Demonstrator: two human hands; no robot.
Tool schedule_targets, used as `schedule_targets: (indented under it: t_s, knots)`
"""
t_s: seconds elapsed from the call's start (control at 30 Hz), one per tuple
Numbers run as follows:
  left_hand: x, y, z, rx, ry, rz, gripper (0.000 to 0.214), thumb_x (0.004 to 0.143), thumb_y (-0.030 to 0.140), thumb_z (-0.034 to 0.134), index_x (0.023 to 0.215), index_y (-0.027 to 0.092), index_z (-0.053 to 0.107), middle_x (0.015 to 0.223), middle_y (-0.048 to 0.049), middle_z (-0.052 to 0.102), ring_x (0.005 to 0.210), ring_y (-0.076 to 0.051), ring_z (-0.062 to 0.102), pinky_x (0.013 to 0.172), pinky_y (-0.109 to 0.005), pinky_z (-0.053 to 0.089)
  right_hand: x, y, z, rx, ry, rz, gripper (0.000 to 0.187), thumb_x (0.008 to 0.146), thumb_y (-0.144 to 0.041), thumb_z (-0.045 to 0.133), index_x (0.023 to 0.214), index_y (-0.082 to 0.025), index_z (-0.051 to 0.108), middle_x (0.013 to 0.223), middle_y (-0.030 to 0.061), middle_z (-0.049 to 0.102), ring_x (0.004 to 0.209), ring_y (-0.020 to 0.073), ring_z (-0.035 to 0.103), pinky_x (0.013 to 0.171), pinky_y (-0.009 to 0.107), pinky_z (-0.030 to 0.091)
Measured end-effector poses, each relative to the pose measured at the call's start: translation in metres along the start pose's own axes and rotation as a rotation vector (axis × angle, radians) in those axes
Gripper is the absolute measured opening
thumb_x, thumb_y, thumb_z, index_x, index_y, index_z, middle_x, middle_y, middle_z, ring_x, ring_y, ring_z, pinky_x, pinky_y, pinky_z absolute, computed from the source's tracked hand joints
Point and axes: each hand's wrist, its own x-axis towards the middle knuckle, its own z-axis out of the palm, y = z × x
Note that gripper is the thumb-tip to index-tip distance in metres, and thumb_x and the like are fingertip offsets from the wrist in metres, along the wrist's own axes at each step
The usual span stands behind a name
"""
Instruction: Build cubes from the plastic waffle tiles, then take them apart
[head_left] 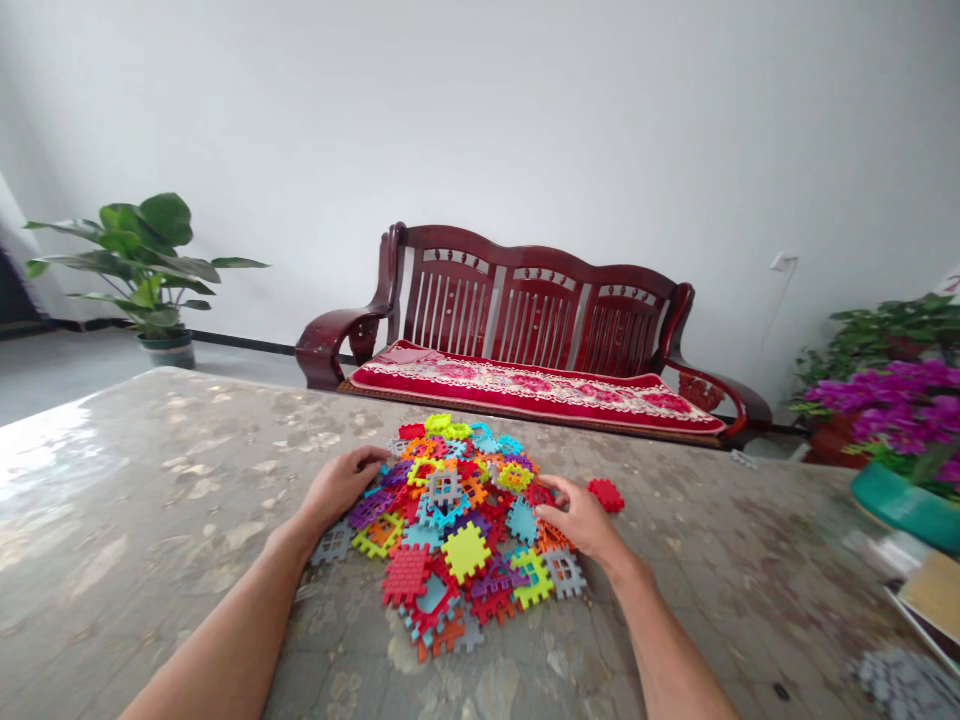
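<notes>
A heap of colourful interlocking plastic building tiles [480, 520] lies on the table in front of me. Many have notched edges, and some have window-like cutouts. A yellow-green square tile [466, 552] and a red brick-patterned tile [406, 574] lie toward the front; a grey window tile [444, 487] is near the top. My left hand [339, 492] rests at the heap's left side, fingers curved loosely and tips partly hidden. On the right, my right hand [583, 516] touches the heap beside a light blue tile [522, 520], thumb and forefinger apart. Neither hand visibly grips a tile.
One red tile [605, 495] lies apart, right of the heap. The table [187, 520] has a shiny patterned cover. Purple flowers in a teal pot [904, 508] and grey pieces [904, 685] are at the right. Behind stands a wooden bench [536, 300]; a potted plant [161, 265] stands far left.
</notes>
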Motion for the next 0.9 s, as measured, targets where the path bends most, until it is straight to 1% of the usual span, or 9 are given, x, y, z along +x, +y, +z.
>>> schedule_targets:
  t_s: [0.1, 0.2, 0.33, 0.43, 0.53, 0.63, 0.77, 0.9]
  knots:
    - [0.0, 0.002, -0.001, 0.011, -0.002, -0.001, 0.039, 0.075, 0.037, 0.049, 0.102, 0.022, 0.072, 0.09, 0.0, 0.077, 0.08, -0.02, 0.068, 0.076, -0.025, 0.05, 0.001, 0.003, 0.002, -0.006, 0.019, 0.006, 0.05, 0.072, -0.035, 0.067, 0.119, -0.021, 0.066, 0.082, 0.0021, 0.069, 0.072, 0.0178, 0.062, 0.07, 0.03, 0.049]
    - [-0.001, 0.004, -0.001, 0.007, -0.003, 0.002, 0.039, 0.076, 0.038, 0.048, 0.101, 0.021, 0.072, 0.091, -0.0007, 0.077, 0.082, -0.02, 0.068, 0.077, -0.026, 0.05, 0.0, 0.003, 0.004, -0.012, 0.04, 0.013, 0.051, 0.072, -0.035, 0.068, 0.121, -0.02, 0.065, 0.079, 0.0022, 0.07, 0.069, 0.0171, 0.061, 0.068, 0.03, 0.048]
    - [-0.001, 0.003, -0.001, -0.009, -0.01, 0.001, 0.038, 0.075, 0.039, 0.05, 0.101, 0.022, 0.072, 0.091, -0.0006, 0.077, 0.083, -0.021, 0.068, 0.079, -0.026, 0.05, 0.0, 0.001, 0.0, 0.012, 0.098, -0.031, 0.052, 0.069, -0.036, 0.071, 0.119, -0.023, 0.066, 0.097, 0.0053, 0.073, 0.07, 0.0166, 0.06, 0.071, 0.031, 0.05]
    - [0.001, 0.001, -0.001, 0.0, -0.018, 0.003, 0.039, 0.075, 0.039, 0.049, 0.102, 0.022, 0.071, 0.091, -0.0005, 0.077, 0.084, -0.021, 0.068, 0.079, -0.027, 0.049, 0.002, 0.006, -0.011, 0.058, 0.189, -0.079, 0.053, 0.069, -0.036, 0.07, 0.12, -0.023, 0.064, 0.109, 0.0067, 0.072, 0.074, 0.017, 0.061, 0.077, 0.034, 0.051]
    - [0.002, -0.001, -0.001, 0.011, -0.012, 0.013, 0.039, 0.076, 0.04, 0.048, 0.102, 0.023, 0.072, 0.092, -0.0004, 0.077, 0.084, -0.021, 0.068, 0.078, -0.027, 0.049, 0.005, 0.022, -0.028, 0.09, 0.284, -0.078, 0.055, 0.071, -0.038, 0.068, 0.124, -0.022, 0.061, 0.114, 0.0083, 0.07, 0.079, 0.018, 0.062, 0.083, 0.036, 0.051]
    - [0.002, -0.001, -0.001, 0.015, -0.008, 0.014, 0.04, 0.076, 0.04, 0.047, 0.102, 0.023, 0.072, 0.092, -0.0003, 0.076, 0.084, -0.021, 0.068, 0.078, -0.027, 0.049, 0.005, 0.044, -0.048, 0.076, 0.345, -0.04, 0.058, 0.071, -0.04, 0.068, 0.126, -0.022, 0.059, 0.115, 0.0086, 0.069, 0.085, 0.0197, 0.063, 0.086, 0.039, 0.05]
    - [0.002, -0.001, 0.0, 0.022, -0.018, -0.006, 0.041, 0.076, 0.041, 0.048, 0.104, 0.023, 0.071, 0.091, -0.0004, 0.076, 0.083, -0.021, 0.068, 0.077, -0.027, 0.049, 0.001, 0.074, -0.067, 0.079, 0.371, 0.032, 0.063, 0.07, -0.043, 0.068, 0.128, -0.021, 0.057, 0.116, 0.0105, 0.069, 0.094, 0.0223, 0.063, 0.089, 0.04, 0.049]
    - [0.002, 0.0, -0.001, 0.012, -0.01, 0.0, 0.04, 0.074, 0.04, 0.049, 0.102, 0.023, 0.072, 0.09, 0.0001, 0.076, 0.083, -0.021, 0.067, 0.077, -0.027, 0.049, -0.003, 0.093, -0.075, 0.077, 0.374, 0.076, 0.065, 0.069, -0.043, 0.067, 0.128, -0.02, 0.056, 0.117, 0.0111, 0.069, 0.097, 0.0239, 0.064, 0.092, 0.042, 0.048]
